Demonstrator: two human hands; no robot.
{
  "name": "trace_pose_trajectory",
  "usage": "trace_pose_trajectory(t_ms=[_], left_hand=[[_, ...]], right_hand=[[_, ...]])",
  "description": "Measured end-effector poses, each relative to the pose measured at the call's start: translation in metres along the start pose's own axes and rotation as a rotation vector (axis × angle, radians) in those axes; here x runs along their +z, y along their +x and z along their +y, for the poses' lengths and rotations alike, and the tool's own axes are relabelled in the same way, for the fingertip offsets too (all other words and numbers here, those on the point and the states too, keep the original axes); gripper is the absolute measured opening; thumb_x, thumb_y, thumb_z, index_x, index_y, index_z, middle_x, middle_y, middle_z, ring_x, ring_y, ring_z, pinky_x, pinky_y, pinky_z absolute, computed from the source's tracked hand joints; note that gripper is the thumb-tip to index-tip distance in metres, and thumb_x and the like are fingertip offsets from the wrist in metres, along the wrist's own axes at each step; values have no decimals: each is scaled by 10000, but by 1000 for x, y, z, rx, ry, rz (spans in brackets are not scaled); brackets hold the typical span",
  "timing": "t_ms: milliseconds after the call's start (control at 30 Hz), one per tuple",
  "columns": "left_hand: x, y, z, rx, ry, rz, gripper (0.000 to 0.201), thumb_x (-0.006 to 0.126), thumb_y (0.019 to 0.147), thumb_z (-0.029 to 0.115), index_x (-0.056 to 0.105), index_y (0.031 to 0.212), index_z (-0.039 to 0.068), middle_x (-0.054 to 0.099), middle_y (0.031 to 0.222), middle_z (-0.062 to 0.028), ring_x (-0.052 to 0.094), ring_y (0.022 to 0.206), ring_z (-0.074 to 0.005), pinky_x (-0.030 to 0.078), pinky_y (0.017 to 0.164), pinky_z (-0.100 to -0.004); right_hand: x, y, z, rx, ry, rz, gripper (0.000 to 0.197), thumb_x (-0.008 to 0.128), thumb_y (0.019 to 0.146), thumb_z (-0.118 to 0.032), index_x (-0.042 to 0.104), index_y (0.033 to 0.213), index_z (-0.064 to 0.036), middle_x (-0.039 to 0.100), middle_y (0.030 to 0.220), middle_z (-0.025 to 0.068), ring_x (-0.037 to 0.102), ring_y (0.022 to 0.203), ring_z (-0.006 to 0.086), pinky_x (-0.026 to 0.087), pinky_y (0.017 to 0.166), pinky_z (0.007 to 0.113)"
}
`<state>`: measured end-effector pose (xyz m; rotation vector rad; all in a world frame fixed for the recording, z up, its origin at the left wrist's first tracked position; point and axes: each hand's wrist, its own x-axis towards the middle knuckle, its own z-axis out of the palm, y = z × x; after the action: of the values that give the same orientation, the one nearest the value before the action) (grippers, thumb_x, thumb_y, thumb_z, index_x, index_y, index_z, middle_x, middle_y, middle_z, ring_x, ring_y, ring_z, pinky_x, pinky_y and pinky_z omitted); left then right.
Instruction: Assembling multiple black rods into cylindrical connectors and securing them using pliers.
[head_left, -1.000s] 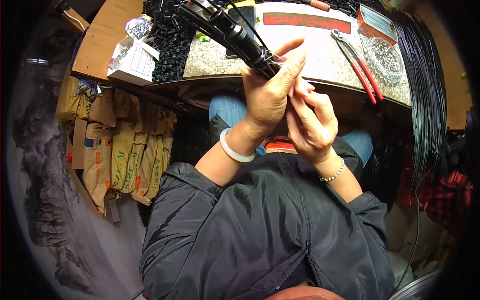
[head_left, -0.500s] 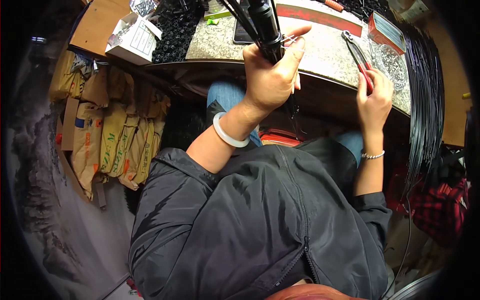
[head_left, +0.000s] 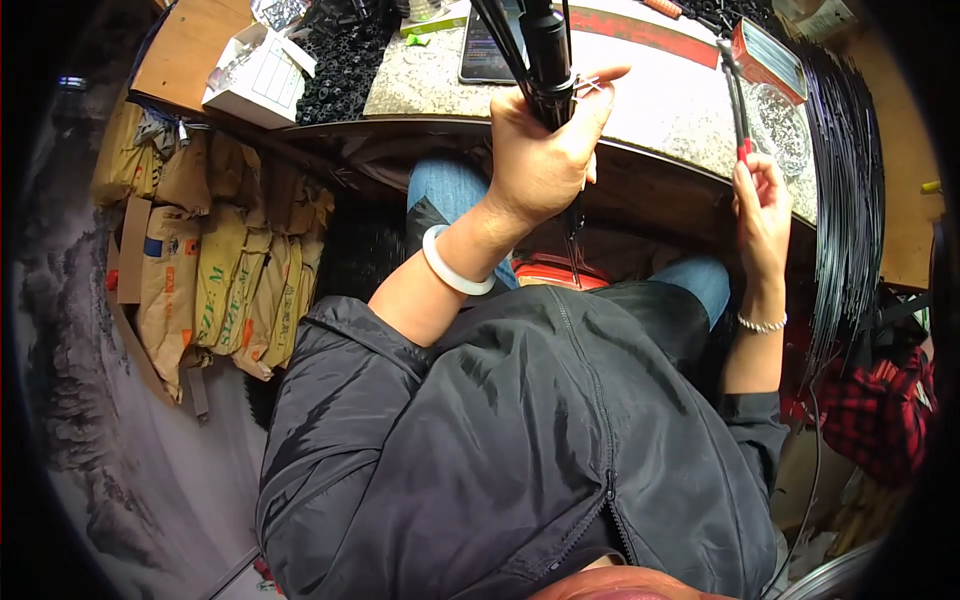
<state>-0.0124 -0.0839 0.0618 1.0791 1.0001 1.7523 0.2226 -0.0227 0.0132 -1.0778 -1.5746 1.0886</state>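
Note:
My left hand [head_left: 545, 165] is wrapped round a black umbrella frame [head_left: 548, 55], whose runner and thin ribs rise from the fist over the table edge. Thin ends of the frame hang below the hand. A few short pale wires [head_left: 585, 83] cross between the thumb and the outstretched forefinger. At the right, my right hand [head_left: 765, 205] grips a pair of red-handled pliers [head_left: 741, 115] by the handles. The pliers stand edge-on, jaws pointing away from me, so I cannot tell how wide they are spread.
A phone [head_left: 487, 48] lies behind the frame. Small black parts [head_left: 345, 60] are heaped beside a white carton [head_left: 262, 78]. Right of the pliers are a red-edged box [head_left: 768, 60] and a clear dish [head_left: 780, 125]. Long black rods [head_left: 845, 200] overhang the right edge; paper sacks [head_left: 230, 260] stand left.
My right hand has lifted the pliers and turned them edge-on; earlier they lay flat on the table under the fingers. My left hand keeps its hold on the umbrella frame, which looks slightly turned.

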Motion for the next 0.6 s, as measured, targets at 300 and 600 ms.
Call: trace_pose_trajectory(t_ms=[300,600], left_hand=[[14,-4,-27,-4,87,8,130,570,859,34,642,881,-72,662,777,-109,426,357,-29,381,352,-195],[4,-5,-46,-22,167,55,108,588,846,30,628,834,-70,573,532,-41,450,366,-44,393,377,-204]], right_hand=[[16,-52,-39,-150,14,-143,121,595,864,-104,560,837,9,484,949,66,451,721,94,393,645,219],[3,19,14,-353,-1145,86,218,664,798,-243,592,843,-42,567,896,109,564,785,290,469,684,379]])
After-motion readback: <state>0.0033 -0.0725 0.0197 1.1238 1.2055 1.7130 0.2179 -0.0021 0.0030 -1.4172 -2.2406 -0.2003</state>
